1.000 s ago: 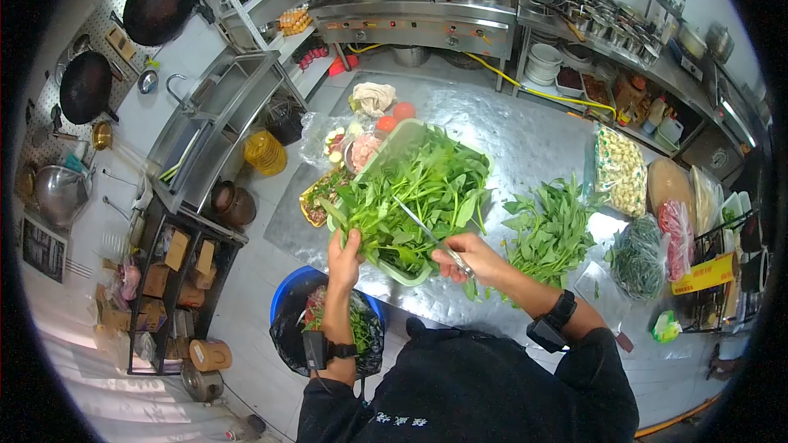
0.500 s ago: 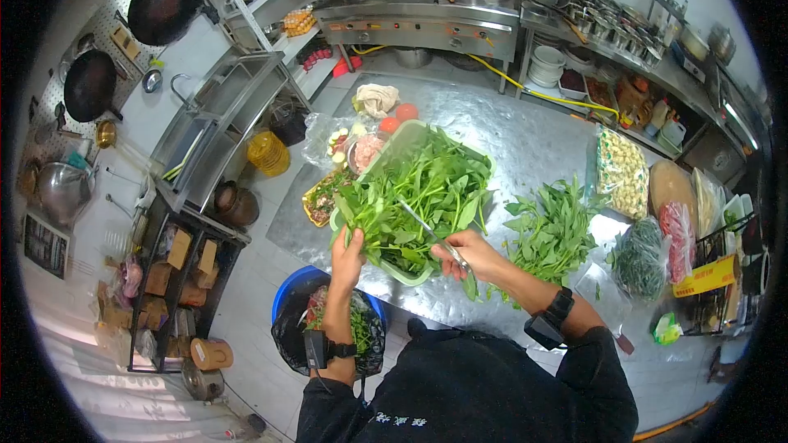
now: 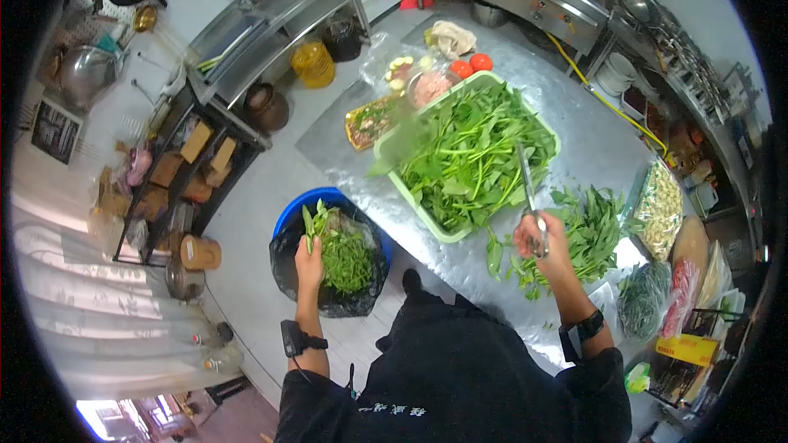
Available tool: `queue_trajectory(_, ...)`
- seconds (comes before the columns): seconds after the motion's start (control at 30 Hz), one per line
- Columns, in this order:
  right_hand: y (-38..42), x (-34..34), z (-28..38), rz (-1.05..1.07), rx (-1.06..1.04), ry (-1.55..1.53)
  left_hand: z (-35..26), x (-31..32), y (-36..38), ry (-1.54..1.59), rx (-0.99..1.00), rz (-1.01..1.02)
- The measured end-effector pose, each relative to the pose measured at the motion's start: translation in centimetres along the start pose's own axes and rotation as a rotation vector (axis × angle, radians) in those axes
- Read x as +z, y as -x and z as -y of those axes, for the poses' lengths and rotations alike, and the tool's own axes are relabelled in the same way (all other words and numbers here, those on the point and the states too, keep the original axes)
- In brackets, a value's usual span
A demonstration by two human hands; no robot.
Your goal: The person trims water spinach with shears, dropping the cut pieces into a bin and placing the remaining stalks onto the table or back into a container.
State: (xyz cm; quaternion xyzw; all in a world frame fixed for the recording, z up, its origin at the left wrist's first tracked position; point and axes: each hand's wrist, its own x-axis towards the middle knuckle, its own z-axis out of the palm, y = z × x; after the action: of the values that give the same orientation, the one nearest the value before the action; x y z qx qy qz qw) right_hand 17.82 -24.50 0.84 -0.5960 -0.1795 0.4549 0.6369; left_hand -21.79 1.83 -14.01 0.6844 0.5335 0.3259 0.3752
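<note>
My left hand is closed around a small piece of leafy greens, held over a black-lined blue bin. Cut greens lie inside that bin. My right hand grips metal scissors, their blades pointing away from me over the right side of a pale green basket. Long-stemmed leafy greens fill the basket. A second pile of greens lies on the metal table, just right of my right hand.
Beyond the basket are a bowl of minced meat, tomatoes and a tray of chopped food. Bagged produce lines the table's right side. A black shelf rack stands left of the bin.
My left hand has moved from the basket's near left side down and left over the bin, carrying greens. The view has turned left. My right hand still holds the scissors.
</note>
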Motion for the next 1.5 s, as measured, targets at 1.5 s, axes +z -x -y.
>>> queue_trajectory(1.5, 0.2, -2.3, -12.4, -0.383, 0.088, 0.094, -26.2, 26.3, -3.4, -0.907, 0.924, 0.638)
